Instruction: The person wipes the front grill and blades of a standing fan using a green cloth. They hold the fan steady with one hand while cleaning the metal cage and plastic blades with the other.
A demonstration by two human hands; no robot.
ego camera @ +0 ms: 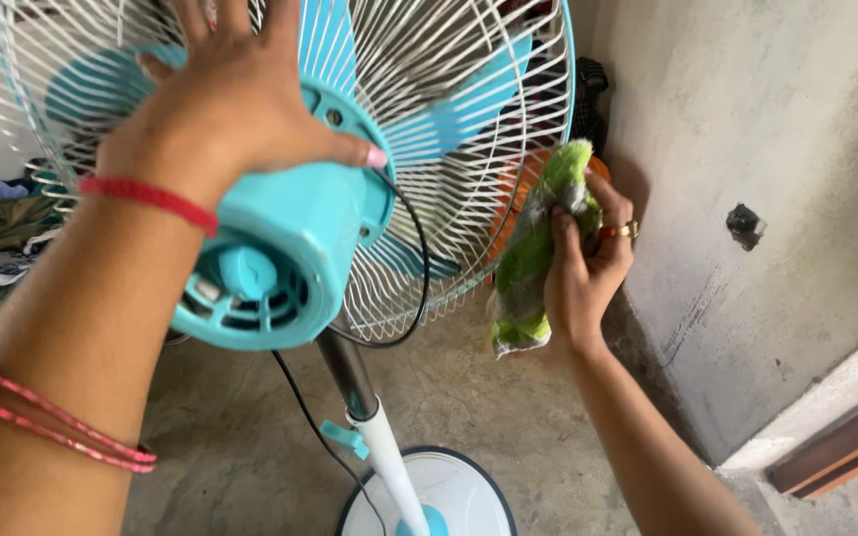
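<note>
Fan, a turquoise pedestal model seen from behind, sits under the left hand, whose spread fingers press on the motor housing beside the white wire grille. Right hand pinches a bunched green cloth just beside the grille's edge. A steady head and short strokes along the wires would likely clean best.

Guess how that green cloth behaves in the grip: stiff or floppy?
Probably floppy: the green cloth bunches and droops below the right hand. Likely light, since a few fingers hold it. Its crumpled folds suggest it is unlikely to slip.
</note>
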